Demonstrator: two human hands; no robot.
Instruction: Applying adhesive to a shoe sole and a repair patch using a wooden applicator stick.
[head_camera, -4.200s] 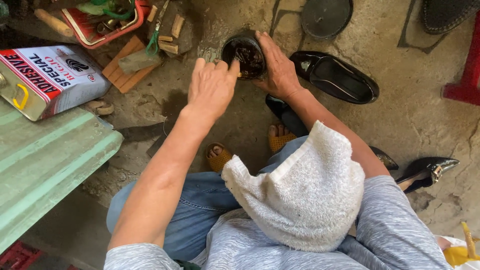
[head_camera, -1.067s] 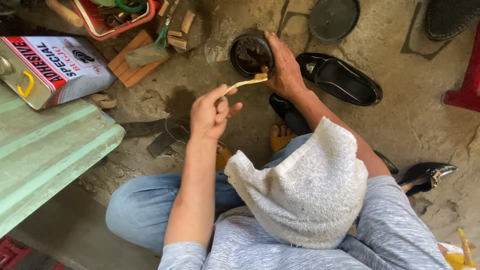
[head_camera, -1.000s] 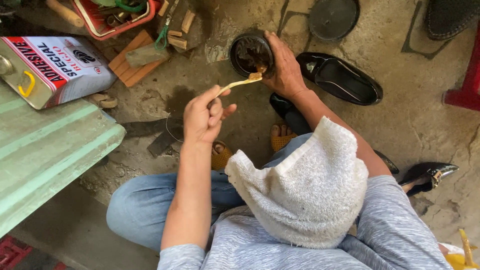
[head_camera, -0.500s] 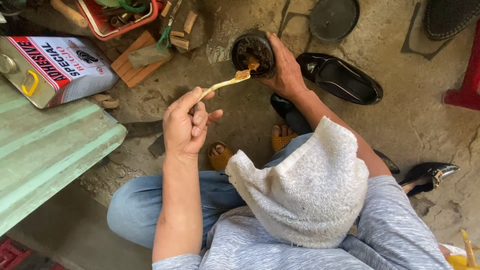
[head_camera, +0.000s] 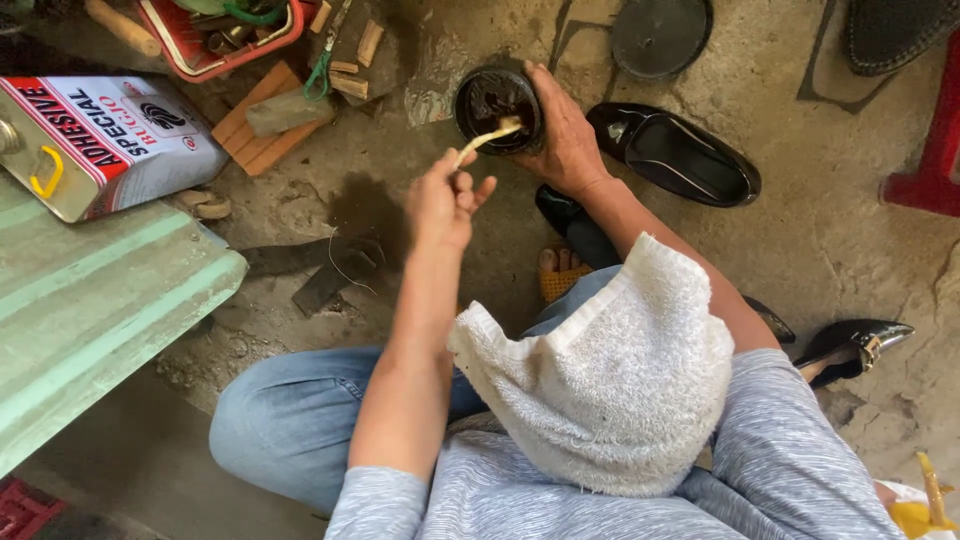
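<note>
Pinching a thin stick (head_camera: 487, 137) by its near end, the left hand (head_camera: 443, 200) dips its tip into a dark pot (head_camera: 497, 105) on the ground; the right hand (head_camera: 566, 140) wraps the pot's side. The stick looks light, stiff and probably sticky at the tip.

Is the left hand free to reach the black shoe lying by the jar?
Probably not as things stand: the left hand is pinching a pale stick dipped in the dark jar, and the right hand lies between it and the black shoe.
</note>
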